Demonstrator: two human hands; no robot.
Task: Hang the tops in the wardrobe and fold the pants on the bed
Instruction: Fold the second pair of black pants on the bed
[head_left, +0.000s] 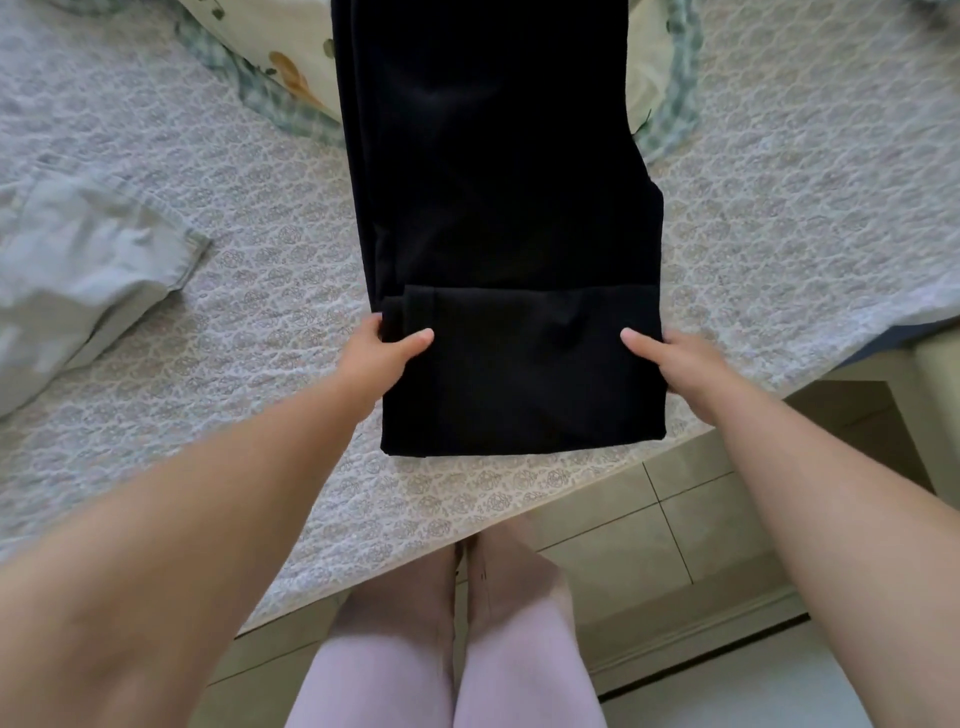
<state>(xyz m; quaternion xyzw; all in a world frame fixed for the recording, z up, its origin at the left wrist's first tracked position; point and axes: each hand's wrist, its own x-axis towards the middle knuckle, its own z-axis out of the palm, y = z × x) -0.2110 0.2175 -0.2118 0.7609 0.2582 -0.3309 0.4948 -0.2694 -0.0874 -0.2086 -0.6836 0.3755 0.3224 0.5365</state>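
Black pants lie lengthwise on the bed, with their near end folded over into a flat flap close to the bed's front edge. My left hand grips the left side of that fold, thumb on top and fingers tucked under. My right hand grips the right side the same way, thumb on the cloth. The far end of the pants runs out of view at the top.
A pale grey-green garment lies crumpled on the bed at the left. A floral pillow with a checked border sits under the pants at the back. Tiled floor and my legs in pink trousers are below the bed edge.
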